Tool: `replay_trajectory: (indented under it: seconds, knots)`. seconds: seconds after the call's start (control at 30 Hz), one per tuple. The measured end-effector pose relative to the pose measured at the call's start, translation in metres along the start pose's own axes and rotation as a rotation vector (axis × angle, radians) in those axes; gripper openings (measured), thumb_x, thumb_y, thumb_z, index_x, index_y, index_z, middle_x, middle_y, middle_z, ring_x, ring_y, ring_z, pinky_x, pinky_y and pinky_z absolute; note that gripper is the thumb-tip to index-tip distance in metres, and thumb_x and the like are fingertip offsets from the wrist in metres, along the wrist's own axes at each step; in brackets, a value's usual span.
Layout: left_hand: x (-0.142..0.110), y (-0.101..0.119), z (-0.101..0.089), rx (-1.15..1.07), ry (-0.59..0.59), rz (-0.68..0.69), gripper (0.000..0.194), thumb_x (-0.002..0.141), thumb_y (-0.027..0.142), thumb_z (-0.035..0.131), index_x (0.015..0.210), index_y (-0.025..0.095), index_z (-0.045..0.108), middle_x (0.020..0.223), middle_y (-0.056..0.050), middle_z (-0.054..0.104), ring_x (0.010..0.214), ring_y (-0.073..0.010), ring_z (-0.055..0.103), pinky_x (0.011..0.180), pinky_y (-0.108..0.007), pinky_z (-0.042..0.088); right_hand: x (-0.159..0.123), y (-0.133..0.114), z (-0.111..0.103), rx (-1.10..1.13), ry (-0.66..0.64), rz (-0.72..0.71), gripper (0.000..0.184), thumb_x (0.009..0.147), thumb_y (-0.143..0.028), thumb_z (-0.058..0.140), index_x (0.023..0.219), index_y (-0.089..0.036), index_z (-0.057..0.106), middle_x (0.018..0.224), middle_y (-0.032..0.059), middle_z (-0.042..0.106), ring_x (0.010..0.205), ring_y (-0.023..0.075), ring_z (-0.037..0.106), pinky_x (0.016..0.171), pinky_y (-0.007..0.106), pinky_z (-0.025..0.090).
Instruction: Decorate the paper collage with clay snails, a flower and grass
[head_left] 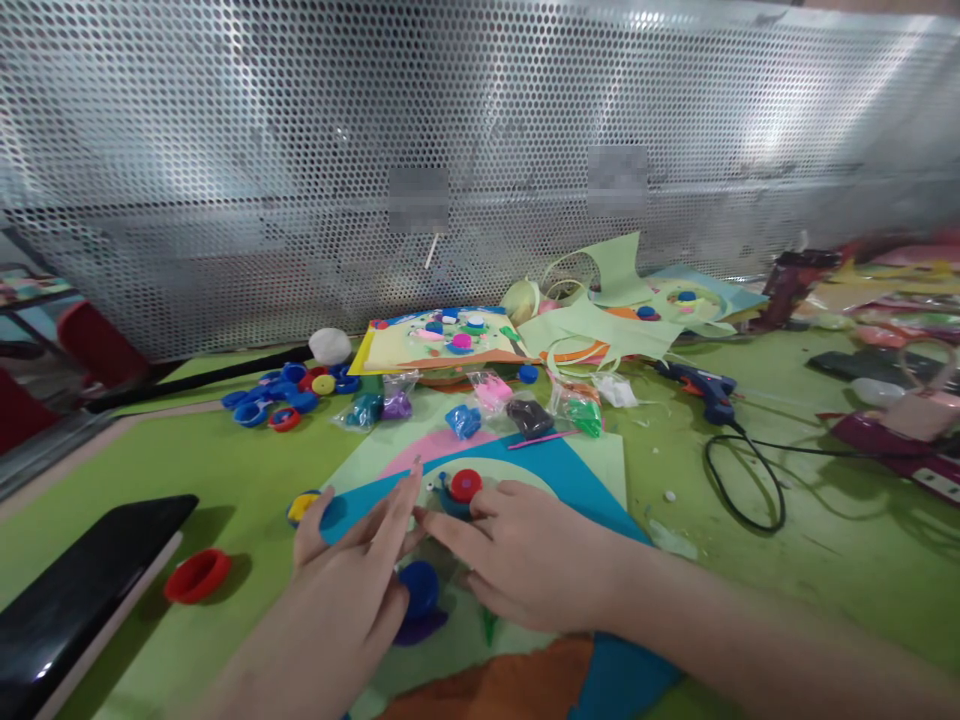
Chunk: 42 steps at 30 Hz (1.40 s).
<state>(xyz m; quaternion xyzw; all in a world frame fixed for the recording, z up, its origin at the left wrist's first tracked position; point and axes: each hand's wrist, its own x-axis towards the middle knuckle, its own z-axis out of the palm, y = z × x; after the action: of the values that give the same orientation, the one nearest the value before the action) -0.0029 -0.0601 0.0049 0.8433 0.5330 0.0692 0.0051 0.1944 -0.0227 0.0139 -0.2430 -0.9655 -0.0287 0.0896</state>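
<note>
My left hand (349,565) reaches over a collage sheet of green, blue and pink paper (581,470), fingers stretched and spread. Its thumb lies beside a blue bottle cap (419,588) on a purple piece; its outer finger is near a yellow-and-blue cap (302,507). My right hand (517,550) comes in from the right, index finger pointing left to meet the left fingers, the others curled in. Anything small at those fingertips is hidden. Just above sits a red cap (466,486) on a dark blue base. A brown paper strip (487,685) lines the sheet's near edge.
Bagged clay (531,418) in several colours lies behind the sheet. Blue caps (277,390) are piled at left, near a red cap ring (197,576) and a black phone (90,580). A glue gun (705,388) with its cord is at right. Finished collages (442,340) lean toward the perforated metal panel (480,120).
</note>
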Motion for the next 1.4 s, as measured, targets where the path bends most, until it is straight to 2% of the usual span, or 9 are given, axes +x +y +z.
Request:
replay_trajectory:
  seconds: [0.2,0.4,0.57,0.67,0.8,0.97,1.1,1.27,1.4]
  knots:
    - [-0.001,0.003,-0.001,-0.001,0.049,0.027,0.068,0.084,0.007,0.019,0.141,0.026,-0.011,0.114,-0.006,0.066,0.113,-0.0225,0.055,0.103,-0.056,0.006,0.0,0.0,0.002,-0.01,0.028,0.006,0.048,0.086,-0.026,0.045,0.13,-0.007,0.039,0.077,0.0109,0.063,0.071,0.022,0.055,0.063,0.032,0.04]
    - [-0.001,0.002,-0.001,0.029,0.068,0.031,0.067,0.085,0.005,0.017,0.141,0.023,-0.015,0.111,-0.005,0.068,0.107,-0.0211,0.059,0.104,-0.056,0.006,0.0,0.0,0.0,0.014,0.007,0.015,0.051,0.085,-0.025,0.046,0.132,-0.008,0.037,0.083,0.0133,0.064,0.076,0.0239,0.057,0.062,0.033,0.041]
    - [0.0,-0.006,-0.007,-0.015,-0.009,0.0,0.068,0.085,0.01,0.02,0.14,0.022,-0.019,0.105,-0.005,0.07,0.095,-0.0236,0.065,0.101,-0.063,0.012,0.001,0.001,0.0,0.033,-0.012,0.034,0.056,0.086,-0.026,0.046,0.136,-0.006,0.032,0.09,0.0153,0.064,0.082,0.0262,0.058,0.062,0.035,0.043]
    - [0.002,-0.009,-0.014,-0.06,-0.081,-0.096,0.066,0.086,0.013,0.02,0.14,0.022,-0.017,0.099,-0.004,0.072,0.088,-0.0243,0.067,0.101,-0.065,0.007,0.001,0.001,0.003,0.037,0.003,0.041,0.061,0.085,-0.027,0.048,0.138,-0.005,0.029,0.091,0.016,0.064,0.085,0.0271,0.057,0.064,0.035,0.044]
    - [0.005,-0.009,-0.018,-0.056,-0.126,-0.172,0.066,0.084,0.015,0.019,0.141,0.021,-0.014,0.104,-0.006,0.071,0.094,-0.0259,0.065,0.103,-0.062,0.004,0.002,-0.001,0.007,0.04,0.018,0.037,0.065,0.083,-0.029,0.052,0.138,-0.004,0.029,0.087,0.0151,0.065,0.089,0.0282,0.055,0.067,0.036,0.044]
    - [0.003,-0.011,-0.011,-0.022,-0.078,-0.139,0.065,0.085,0.015,0.018,0.141,0.022,-0.014,0.088,-0.002,0.074,0.074,-0.0226,0.068,0.102,-0.061,0.008,0.003,-0.002,0.012,0.024,0.063,0.037,0.067,0.084,-0.034,0.051,0.138,-0.003,0.029,0.082,0.015,0.065,0.089,0.029,0.054,0.069,0.037,0.043]
    - [0.002,-0.012,-0.007,-0.018,-0.055,-0.118,0.068,0.083,0.013,0.022,0.142,0.025,-0.01,0.098,-0.004,0.073,0.09,-0.0239,0.066,0.101,-0.062,0.009,0.005,-0.002,0.011,0.025,0.054,0.05,0.068,0.083,-0.036,0.054,0.137,-0.004,0.03,0.082,0.0145,0.065,0.088,0.0287,0.054,0.067,0.037,0.044]
    - [0.001,-0.012,-0.001,0.011,0.023,-0.049,0.069,0.085,0.009,0.021,0.139,0.022,-0.019,0.111,-0.008,0.067,0.108,-0.022,0.059,0.103,-0.059,0.01,0.008,-0.004,0.009,0.018,0.001,0.072,0.069,0.083,-0.039,0.052,0.138,-0.005,0.028,0.088,0.0165,0.065,0.084,0.0288,0.056,0.061,0.037,0.045]
    - [0.0,-0.015,0.002,0.059,0.033,-0.051,0.067,0.086,0.012,0.021,0.141,0.025,-0.013,0.095,-0.003,0.072,0.082,-0.022,0.067,0.1,-0.059,0.016,0.009,-0.004,0.01,0.018,0.013,0.051,0.071,0.081,-0.038,0.055,0.138,-0.005,0.027,0.09,0.0149,0.065,0.085,0.029,0.055,0.062,0.038,0.046]
